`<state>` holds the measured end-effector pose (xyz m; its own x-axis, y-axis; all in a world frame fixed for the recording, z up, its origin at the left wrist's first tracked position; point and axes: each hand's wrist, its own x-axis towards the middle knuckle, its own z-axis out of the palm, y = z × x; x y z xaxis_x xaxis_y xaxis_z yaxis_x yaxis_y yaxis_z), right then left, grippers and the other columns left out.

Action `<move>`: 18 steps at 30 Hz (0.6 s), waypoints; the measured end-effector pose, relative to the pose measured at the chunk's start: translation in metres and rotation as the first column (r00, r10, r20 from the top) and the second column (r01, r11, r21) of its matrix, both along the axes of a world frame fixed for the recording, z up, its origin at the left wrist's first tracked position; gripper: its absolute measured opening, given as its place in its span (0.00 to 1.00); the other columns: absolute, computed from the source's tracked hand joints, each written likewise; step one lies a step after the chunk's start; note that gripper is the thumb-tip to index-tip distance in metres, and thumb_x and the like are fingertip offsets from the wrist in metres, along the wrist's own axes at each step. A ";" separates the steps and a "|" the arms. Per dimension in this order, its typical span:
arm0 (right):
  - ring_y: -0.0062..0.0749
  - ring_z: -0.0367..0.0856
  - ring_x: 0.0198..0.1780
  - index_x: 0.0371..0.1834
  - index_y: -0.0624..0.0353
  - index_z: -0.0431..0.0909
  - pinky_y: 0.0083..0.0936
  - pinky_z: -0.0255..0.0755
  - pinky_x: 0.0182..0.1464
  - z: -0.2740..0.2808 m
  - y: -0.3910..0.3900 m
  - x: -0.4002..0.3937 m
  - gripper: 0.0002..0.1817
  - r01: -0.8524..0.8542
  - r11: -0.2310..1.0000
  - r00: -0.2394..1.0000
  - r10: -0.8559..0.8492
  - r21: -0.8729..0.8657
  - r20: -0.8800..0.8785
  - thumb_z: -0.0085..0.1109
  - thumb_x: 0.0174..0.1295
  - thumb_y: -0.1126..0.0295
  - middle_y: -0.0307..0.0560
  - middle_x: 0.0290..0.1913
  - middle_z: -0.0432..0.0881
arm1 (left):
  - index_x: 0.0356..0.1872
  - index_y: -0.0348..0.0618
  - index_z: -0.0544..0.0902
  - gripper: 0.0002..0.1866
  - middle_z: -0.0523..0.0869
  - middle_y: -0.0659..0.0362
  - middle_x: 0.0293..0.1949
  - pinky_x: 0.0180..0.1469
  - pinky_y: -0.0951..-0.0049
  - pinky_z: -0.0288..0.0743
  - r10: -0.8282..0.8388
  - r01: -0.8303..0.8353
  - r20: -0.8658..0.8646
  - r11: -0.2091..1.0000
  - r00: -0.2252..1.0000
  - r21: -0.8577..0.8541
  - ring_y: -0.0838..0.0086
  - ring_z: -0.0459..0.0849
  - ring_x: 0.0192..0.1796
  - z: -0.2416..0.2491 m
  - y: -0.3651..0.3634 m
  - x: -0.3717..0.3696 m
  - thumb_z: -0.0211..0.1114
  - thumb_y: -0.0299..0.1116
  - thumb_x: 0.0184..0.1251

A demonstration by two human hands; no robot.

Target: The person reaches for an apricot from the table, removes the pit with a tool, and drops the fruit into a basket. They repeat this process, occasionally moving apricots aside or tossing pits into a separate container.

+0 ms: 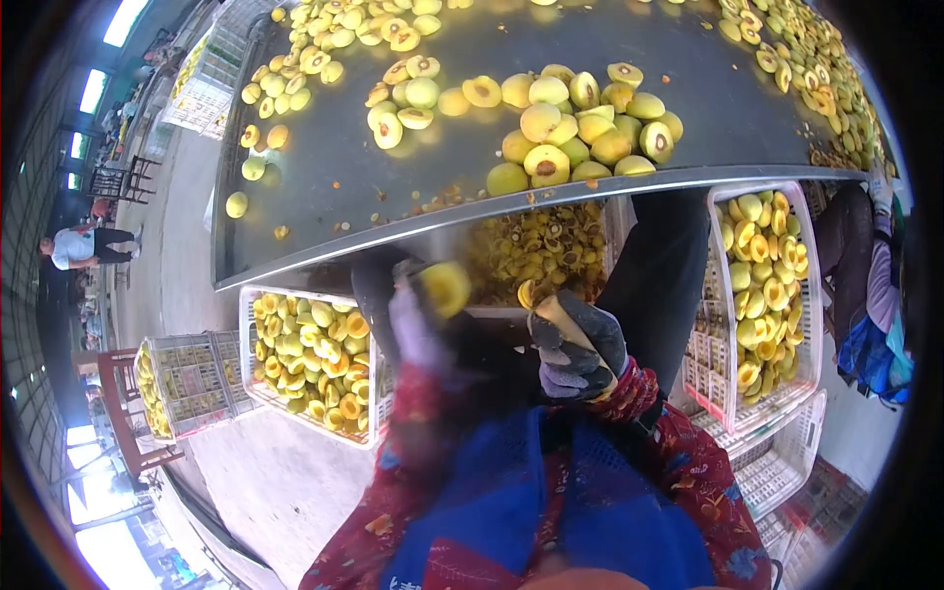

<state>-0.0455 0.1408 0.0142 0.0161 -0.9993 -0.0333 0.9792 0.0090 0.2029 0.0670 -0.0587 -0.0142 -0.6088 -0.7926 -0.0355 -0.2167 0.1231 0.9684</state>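
Note:
My left hand [418, 320], gloved and smeared by motion, is raised in front of the table edge. It holds a cut yellow peach half [445, 289], its hollow facing up. To the right, my right hand [578, 346] wears a grey and tan glove, and its fingers are curled closed. A small orange-yellow piece [527, 293] shows at its fingertips; whatever else is inside the grip is hidden. Between and beyond both hands, a container of fruit scraps [541, 251] sits under the table edge. A pile of peach halves [580, 128] lies on the table just above.
The dark metal table [334, 197] has a raised rim and more fruit along its far and right sides. Crates of peach halves stand left [246, 339] and right [812, 324] of my legs. Another person's sleeve [882, 280] is at far right; a person [74, 248] stands far left.

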 end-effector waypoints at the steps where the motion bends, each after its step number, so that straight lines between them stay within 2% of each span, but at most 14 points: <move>1: 0.20 0.58 0.07 0.40 0.64 0.72 0.19 0.55 0.12 0.000 0.001 -0.007 0.25 0.021 0.999 1.000 -0.021 0.049 -0.003 0.35 0.71 0.51 0.36 0.12 0.66 | 0.49 0.33 0.76 0.23 0.83 0.48 0.42 0.46 0.63 0.76 0.183 -0.040 0.111 0.666 0.977 -0.745 0.61 0.83 0.43 -0.015 -0.026 0.024 0.45 0.46 0.73; 2: 0.20 0.58 0.07 0.40 0.64 0.73 0.19 0.55 0.13 -0.005 0.003 -0.013 0.25 0.008 0.988 0.996 0.006 0.157 -0.089 0.35 0.71 0.50 0.36 0.12 0.66 | 0.48 0.35 0.75 0.23 0.81 0.42 0.46 0.48 0.57 0.74 0.159 -0.030 0.347 0.937 0.924 -0.349 0.53 0.81 0.47 0.035 -0.033 0.037 0.48 0.48 0.71; 3: 0.21 0.58 0.08 0.40 0.64 0.73 0.19 0.55 0.13 -0.015 0.004 -0.020 0.25 0.008 0.965 0.984 0.040 0.263 -0.175 0.36 0.71 0.50 0.36 0.12 0.66 | 0.50 0.38 0.75 0.25 0.80 0.44 0.49 0.50 0.55 0.72 0.273 0.177 0.793 0.887 0.544 -0.427 0.51 0.79 0.51 0.061 -0.045 0.054 0.51 0.51 0.68; 4: 0.21 0.58 0.08 0.41 0.63 0.74 0.19 0.55 0.13 -0.020 0.003 -0.026 0.25 0.020 0.931 0.964 0.080 0.365 -0.255 0.36 0.71 0.50 0.36 0.12 0.66 | 0.50 0.38 0.75 0.28 0.80 0.45 0.48 0.50 0.56 0.72 0.374 0.232 0.885 0.868 0.279 -0.440 0.53 0.78 0.51 0.074 -0.052 0.064 0.53 0.55 0.65; 5: 0.21 0.58 0.09 0.40 0.62 0.75 0.18 0.55 0.14 -0.014 0.002 -0.028 0.24 0.066 0.810 0.907 0.195 0.583 -0.374 0.40 0.70 0.49 0.36 0.13 0.65 | 0.50 0.38 0.76 0.27 0.81 0.46 0.47 0.50 0.57 0.73 0.514 0.339 0.807 0.733 0.291 -0.589 0.53 0.79 0.51 0.067 -0.063 0.075 0.54 0.54 0.64; 6: 0.21 0.59 0.09 0.40 0.61 0.75 0.18 0.55 0.14 -0.017 0.001 -0.030 0.24 0.058 0.827 0.912 0.185 0.559 -0.367 0.40 0.70 0.49 0.36 0.13 0.65 | 0.49 0.39 0.76 0.27 0.81 0.46 0.46 0.50 0.57 0.73 0.635 0.436 0.704 0.561 0.320 -0.704 0.54 0.79 0.50 0.058 -0.071 0.080 0.55 0.54 0.63; 8: 0.20 0.59 0.10 0.39 0.60 0.75 0.17 0.55 0.15 -0.030 0.001 -0.030 0.23 0.041 0.856 0.922 0.166 0.515 -0.350 0.42 0.69 0.49 0.35 0.13 0.64 | 0.49 0.40 0.77 0.26 0.81 0.46 0.45 0.50 0.58 0.73 0.341 0.324 0.643 0.648 0.686 -0.689 0.53 0.79 0.49 0.080 -0.065 0.019 0.58 0.53 0.61; 9: 0.20 0.60 0.11 0.38 0.59 0.75 0.18 0.55 0.15 -0.035 0.001 -0.032 0.23 0.008 0.881 0.942 0.152 0.473 -0.299 0.43 0.69 0.48 0.35 0.13 0.64 | 0.49 0.40 0.77 0.26 0.82 0.47 0.44 0.50 0.59 0.74 0.267 0.351 0.599 0.607 0.755 -0.713 0.54 0.80 0.48 0.077 -0.060 -0.017 0.60 0.51 0.59; 10: 0.20 0.60 0.11 0.38 0.59 0.75 0.19 0.55 0.15 -0.031 0.002 -0.032 0.23 0.044 0.842 0.920 0.175 0.538 -0.350 0.43 0.69 0.48 0.35 0.13 0.64 | 0.48 0.41 0.77 0.25 0.82 0.48 0.43 0.50 0.60 0.74 0.185 0.371 0.550 0.562 0.814 -0.739 0.55 0.80 0.48 0.072 -0.053 -0.055 0.61 0.50 0.58; 11: 0.21 0.60 0.11 0.38 0.59 0.75 0.19 0.55 0.15 -0.023 0.000 -0.032 0.23 0.088 0.800 0.894 0.200 0.594 -0.401 0.44 0.68 0.48 0.35 0.13 0.65 | 0.48 0.42 0.77 0.25 0.83 0.50 0.42 0.50 0.61 0.75 0.046 0.478 0.587 0.531 0.808 -0.700 0.58 0.82 0.45 0.069 -0.047 -0.093 0.61 0.51 0.56; 12: 0.21 0.60 0.11 0.38 0.59 0.75 0.20 0.56 0.15 -0.018 -0.001 -0.033 0.23 0.136 0.757 0.863 0.226 0.639 -0.452 0.44 0.68 0.48 0.35 0.13 0.65 | 0.46 0.41 0.77 0.27 0.83 0.51 0.42 0.48 0.62 0.75 0.025 0.623 0.772 0.573 0.636 -0.532 0.60 0.83 0.45 0.066 -0.040 -0.131 0.61 0.53 0.55; 13: 0.23 0.64 0.13 0.37 0.58 0.74 0.20 0.59 0.18 -0.023 0.002 -0.035 0.21 0.113 0.818 0.895 0.164 0.564 -0.416 0.45 0.68 0.50 0.36 0.14 0.67 | 0.46 0.40 0.76 0.30 0.83 0.50 0.43 0.48 0.62 0.76 -0.010 0.694 0.852 0.585 0.524 -0.420 0.60 0.83 0.44 0.060 -0.035 -0.162 0.61 0.57 0.52; 15: 0.26 0.71 0.18 0.37 0.57 0.74 0.22 0.66 0.23 -0.043 0.015 -0.040 0.16 0.057 0.925 0.942 0.075 0.377 -0.326 0.48 0.68 0.54 0.39 0.17 0.70 | 0.47 0.38 0.76 0.33 0.83 0.47 0.42 0.47 0.62 0.77 -0.113 0.787 0.897 0.536 0.426 -0.306 0.59 0.84 0.44 0.050 -0.038 -0.199 0.62 0.58 0.49; 18: 0.27 0.73 0.22 0.39 0.58 0.74 0.23 0.67 0.25 -0.053 0.024 -0.038 0.15 0.137 0.859 0.944 0.037 0.492 -0.327 0.48 0.69 0.57 0.40 0.22 0.73 | 0.49 0.35 0.76 0.34 0.82 0.44 0.45 0.51 0.60 0.73 -0.260 0.856 0.921 0.501 0.290 -0.128 0.55 0.82 0.47 0.055 -0.053 -0.209 0.63 0.56 0.49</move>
